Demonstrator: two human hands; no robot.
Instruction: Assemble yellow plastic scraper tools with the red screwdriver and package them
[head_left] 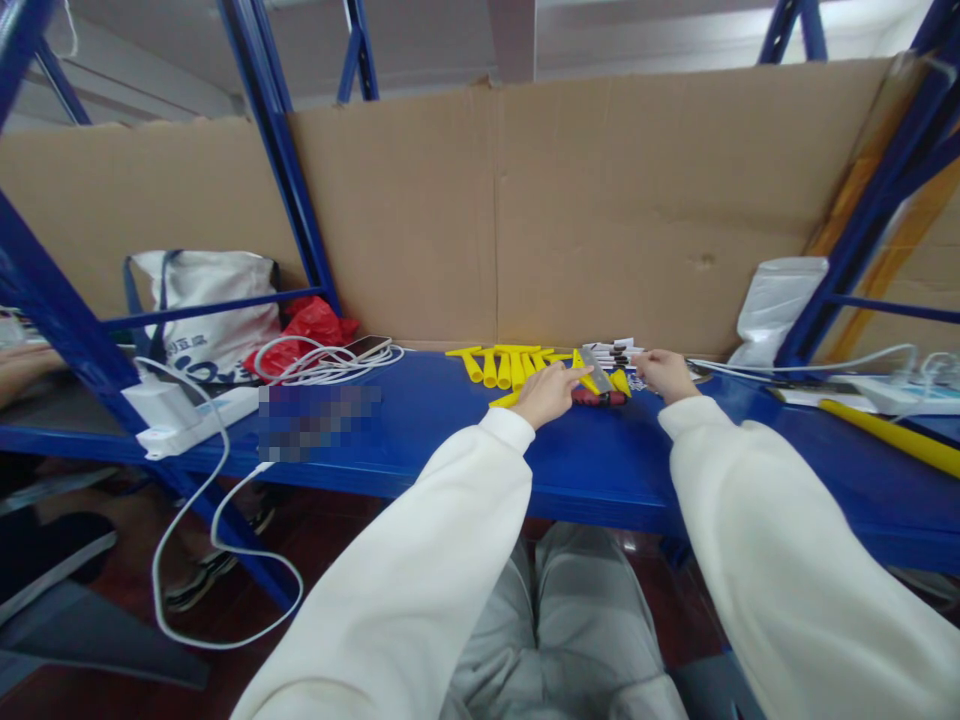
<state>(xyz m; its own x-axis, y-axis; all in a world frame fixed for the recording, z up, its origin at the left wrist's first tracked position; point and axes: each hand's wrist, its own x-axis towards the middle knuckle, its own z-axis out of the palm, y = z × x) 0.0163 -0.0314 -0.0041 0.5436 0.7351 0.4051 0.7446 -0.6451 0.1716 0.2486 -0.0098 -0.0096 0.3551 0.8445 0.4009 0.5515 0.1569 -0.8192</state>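
My left hand (pixel 551 394) is closed around a yellow T-shaped scraper (pixel 504 401); its handle end sticks out below the palm. Past the fingertips, a flat grey blade (pixel 598 368) lies along the yellow head. My right hand (pixel 667 376) is just to the right, its fingers pinched together; whatever they hold is too small to make out. Several similar yellow T-shaped pieces (pixel 517 370) lie in a row behind my left hand. A dark red tool (pixel 600 398) rests under the blade. Several thin white and black sticks (pixel 616 350) lie behind it.
On the blue shelf top (pixel 420 430), white cables (pixel 337 362), a red bag (pixel 311 325) and a power strip (pixel 187 425) sit leftward. To the right are a white pouch (pixel 776 310) and a long yellow bar (pixel 892 437). Cardboard (pixel 600 210) walls the back. Another person's arm (pixel 30 360) shows far left.
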